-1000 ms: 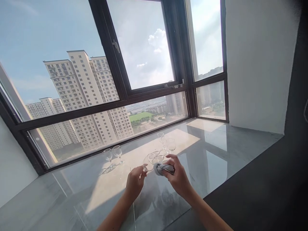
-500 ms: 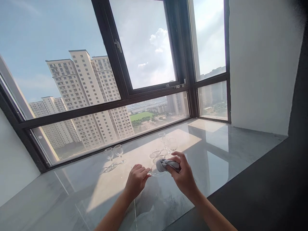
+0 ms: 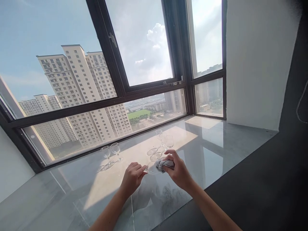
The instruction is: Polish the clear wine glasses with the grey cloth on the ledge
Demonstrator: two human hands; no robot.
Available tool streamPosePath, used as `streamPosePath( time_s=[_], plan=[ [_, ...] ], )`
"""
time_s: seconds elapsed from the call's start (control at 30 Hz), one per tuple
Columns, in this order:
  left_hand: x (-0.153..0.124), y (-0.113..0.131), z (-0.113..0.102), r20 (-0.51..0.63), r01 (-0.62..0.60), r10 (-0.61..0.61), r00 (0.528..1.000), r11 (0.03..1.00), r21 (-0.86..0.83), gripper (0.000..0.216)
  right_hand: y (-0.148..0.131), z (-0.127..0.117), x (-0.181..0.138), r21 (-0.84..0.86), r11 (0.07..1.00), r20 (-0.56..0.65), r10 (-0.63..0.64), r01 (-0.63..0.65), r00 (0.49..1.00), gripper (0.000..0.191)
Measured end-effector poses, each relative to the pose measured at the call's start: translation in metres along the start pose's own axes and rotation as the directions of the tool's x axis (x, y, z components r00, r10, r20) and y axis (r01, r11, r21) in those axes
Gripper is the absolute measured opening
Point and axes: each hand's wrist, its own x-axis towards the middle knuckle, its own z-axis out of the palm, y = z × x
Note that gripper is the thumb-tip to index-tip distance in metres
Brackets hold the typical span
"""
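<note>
My left hand pinches the stem of a clear wine glass, which is tipped on its side with the bowl toward the right. A bunched grey cloth is gripped in my right hand, its left end at the mouth of the glass. Whether the cloth reaches inside the bowl cannot be made out. Both hands are above the glossy marbled sill. Beyond my right hand stand two more stemmed glasses, one goblet nearer and another glass behind it.
Farther left, a pair of stemmed glasses, one glass beside another glass, stands near the window. A dark window frame borders the sill's back, and a white wall rises at right. The sill's front edge drops into shadow.
The cloth has shifted and turned slightly against the mouth of the glass, showing more of the bowl. My left hand keeps hold of the stem. The whole view has moved a little.
</note>
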Motion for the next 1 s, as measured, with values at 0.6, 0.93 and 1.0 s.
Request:
streamPosePath(
  time_s=[0.6,0.93,1.0],
  plan=[
    [0.006,0.03,0.004,0.291,0.406,-0.283,0.914,0.647,-0.646,0.043,0.001,0.002,0.003,0.563,0.772,0.056,0.32,-0.295,0.946,0.051],
    [-0.004,0.024,0.006,0.585,0.613,-0.19,0.789,0.172,-0.771,0.06,0.003,0.001,0.003,0.3,0.952,-0.326,0.165,-0.064,0.931,0.046],
    [-0.004,0.024,0.007,0.557,0.594,-0.235,0.796,0.128,-0.794,0.058,0.004,0.003,0.002,0.284,0.955,-0.31,0.179,-0.089,0.934,0.046]
  ],
)
